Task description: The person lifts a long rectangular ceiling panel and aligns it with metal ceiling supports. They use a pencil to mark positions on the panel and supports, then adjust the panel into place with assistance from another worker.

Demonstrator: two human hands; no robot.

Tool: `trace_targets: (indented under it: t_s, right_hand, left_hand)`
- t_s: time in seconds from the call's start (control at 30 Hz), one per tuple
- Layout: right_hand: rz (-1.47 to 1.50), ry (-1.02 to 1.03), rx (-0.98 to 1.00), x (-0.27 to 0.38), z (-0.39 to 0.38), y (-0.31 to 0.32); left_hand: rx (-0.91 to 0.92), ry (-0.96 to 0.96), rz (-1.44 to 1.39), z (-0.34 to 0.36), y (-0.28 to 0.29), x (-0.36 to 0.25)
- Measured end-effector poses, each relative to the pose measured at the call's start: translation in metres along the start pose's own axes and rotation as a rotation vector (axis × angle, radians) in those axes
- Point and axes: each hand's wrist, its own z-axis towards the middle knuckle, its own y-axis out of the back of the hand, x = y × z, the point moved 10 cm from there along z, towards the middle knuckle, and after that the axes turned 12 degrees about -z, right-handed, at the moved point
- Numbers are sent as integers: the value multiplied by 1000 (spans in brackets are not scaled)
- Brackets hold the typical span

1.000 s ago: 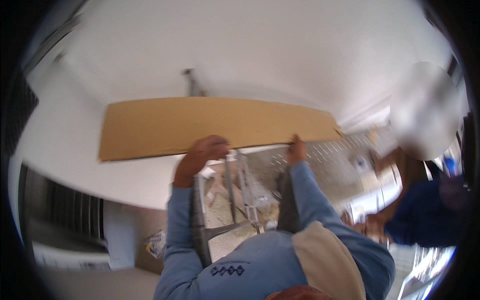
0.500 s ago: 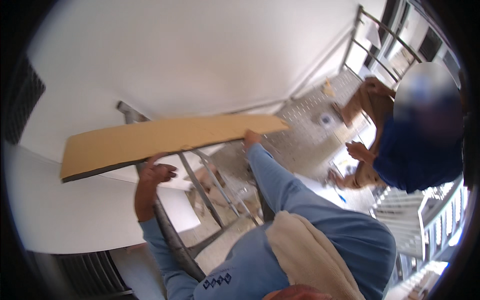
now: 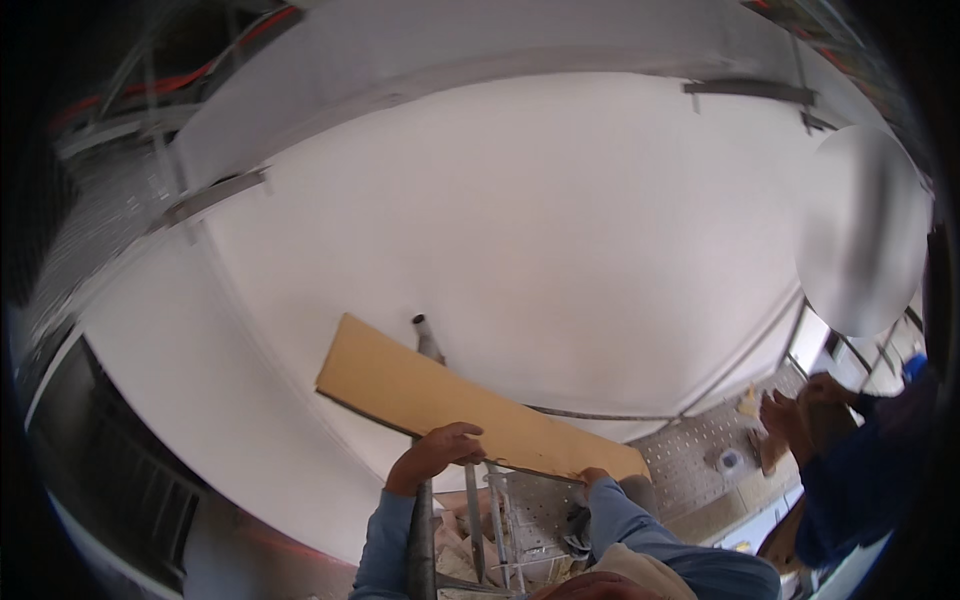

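A long tan board (image 3: pixel 440 395) with a dark grey underside slants in front of the white wall, its left end higher than its right. My left hand (image 3: pixel 437 458) has its fingers curled over the near edge, left of the middle. Further right along that edge, my right hand (image 3: pixel 594 474) grips the board close to its right end. Below the board runs a grey metal frame (image 3: pixel 420 540), and one pole end (image 3: pixel 420 322) sticks up behind it.
A white wall (image 3: pixel 560 230) fills the middle. At right, a person in dark blue sleeves (image 3: pixel 835 490) stands close, hands together near something brown. A perforated metal platform (image 3: pixel 690 440) carries a roundish pale object (image 3: pixel 728 461). Dark brackets (image 3: pixel 750 91) sit high on the wall.
My view has tilted upward, showing more wall. The board now slopes down to the right. My left hand's fingers, formerly just under the near edge, now lie over it.
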Motion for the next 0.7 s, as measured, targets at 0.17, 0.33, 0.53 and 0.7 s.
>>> trace_targets:
  t_s: [0.17,0.33,0.53,0.7]
  right_hand:
    - [805,-720,-246,-50,-43,91]
    - [1084,-440,-658,-67,-91,207]
    - [1348,-356,-541,-45,-100,213]
    - [1278,-233,-572,-18,-92,226]
  left_hand:
    - [-274,-547,59,-61,38,-114]
    - [-1146,-1332,-176,-222,150,-293]
    - [-856,-1262,-360,-209,182,-405]
    - [-667,-1275,-726,-193,194,-409]
